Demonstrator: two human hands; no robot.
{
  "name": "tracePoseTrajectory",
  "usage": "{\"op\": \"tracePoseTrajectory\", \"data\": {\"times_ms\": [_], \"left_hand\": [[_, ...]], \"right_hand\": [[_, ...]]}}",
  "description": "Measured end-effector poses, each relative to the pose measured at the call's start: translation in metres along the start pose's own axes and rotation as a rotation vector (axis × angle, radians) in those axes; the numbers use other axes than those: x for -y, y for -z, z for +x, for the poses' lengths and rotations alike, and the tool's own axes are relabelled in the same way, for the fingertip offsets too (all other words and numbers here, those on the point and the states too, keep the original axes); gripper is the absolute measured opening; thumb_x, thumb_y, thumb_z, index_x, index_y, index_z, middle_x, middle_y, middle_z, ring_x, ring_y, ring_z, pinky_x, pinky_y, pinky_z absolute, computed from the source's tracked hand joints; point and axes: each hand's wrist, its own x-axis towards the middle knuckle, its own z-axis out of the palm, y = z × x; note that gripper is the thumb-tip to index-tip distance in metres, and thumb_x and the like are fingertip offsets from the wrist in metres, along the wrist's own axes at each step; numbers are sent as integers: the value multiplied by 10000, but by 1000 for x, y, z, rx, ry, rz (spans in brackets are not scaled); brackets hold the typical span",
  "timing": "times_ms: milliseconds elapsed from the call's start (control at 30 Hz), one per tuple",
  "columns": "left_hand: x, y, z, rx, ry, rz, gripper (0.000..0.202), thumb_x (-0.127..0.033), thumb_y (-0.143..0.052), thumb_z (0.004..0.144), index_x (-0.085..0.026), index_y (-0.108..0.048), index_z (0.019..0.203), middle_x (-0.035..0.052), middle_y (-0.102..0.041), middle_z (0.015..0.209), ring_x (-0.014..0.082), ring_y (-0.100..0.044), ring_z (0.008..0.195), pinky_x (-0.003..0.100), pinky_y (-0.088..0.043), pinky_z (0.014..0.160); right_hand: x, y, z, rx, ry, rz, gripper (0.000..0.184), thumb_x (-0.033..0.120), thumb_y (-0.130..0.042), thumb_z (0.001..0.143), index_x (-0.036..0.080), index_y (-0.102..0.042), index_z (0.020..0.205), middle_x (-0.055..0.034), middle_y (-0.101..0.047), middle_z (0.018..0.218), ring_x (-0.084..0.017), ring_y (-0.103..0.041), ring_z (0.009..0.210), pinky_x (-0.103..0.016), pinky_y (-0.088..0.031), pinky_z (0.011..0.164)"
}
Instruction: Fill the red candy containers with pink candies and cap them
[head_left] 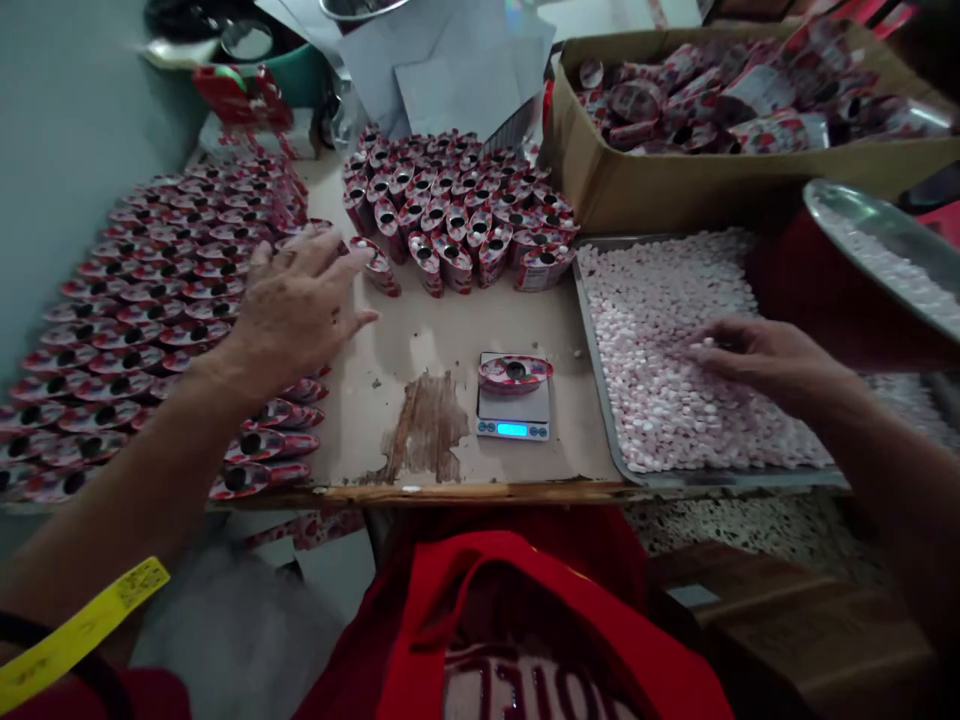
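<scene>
My left hand (300, 295) is open, its fingers spread, above the right edge of a block of standing packs (142, 310). These are small red and white printed packs with a dark hole in the top. Whether its fingertips touch the packs is hard to make out. On the right, my right hand (765, 360) is closed in a pinch on some small white candies (705, 345), just over the metal tray (604, 400) full of similar pieces (652, 350). Between my hands, one pack (515, 372) stands on a small digital scale (513, 410) with a lit blue display.
A second group of packs (457, 200) stands at the back middle. The cardboard box (622, 190) behind the tray holds many loose packs. A metal bowl (832, 215) of white pieces leans over the tray's right side. The table's front edge (480, 493) is worn wood.
</scene>
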Motion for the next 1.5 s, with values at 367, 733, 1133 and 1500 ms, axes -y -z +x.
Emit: {"op": "tracePoseTrajectory", "data": {"times_ms": [367,733,1133,1500], "left_hand": [[-98,-58,-26,27,-66,-665,713,-255,-904,812,-194,-604,1455,117,-717,1401,275,-696,1263,424,-537,1134],[-112,-83,-40,60,92,-886,578,-241,-896,824,-214,-663,1352,98,-741,1337,280,-700,1219,477,-543,1106],[-98,-74,-44,64,35,-884,598,-373,-841,896,-192,-628,1424,120,-730,1365,280,-705,1233,456,-546,1119],[-91,-54,-37,-17,114,-854,522,-313,-858,866,-223,-684,1350,88,-753,1319,270,-715,1195,450,-565,1071]], "right_hand": [[27,-7,-10,-44,-429,546,266,-5,-679,709,139,-776,910,-111,-709,934,-132,-660,719,-183,-584,614],[81,-136,-23,581,326,-79,120,259,-715,893,159,-774,921,1,-634,709,-128,-499,657,-265,-354,616],[86,-149,-17,515,267,-63,207,331,-912,725,194,-852,868,-18,-722,745,-161,-597,714,-283,-440,662],[41,-38,3,-107,-429,617,292,-89,-601,818,182,-701,861,-49,-639,880,-88,-603,705,-121,-543,590]]}}
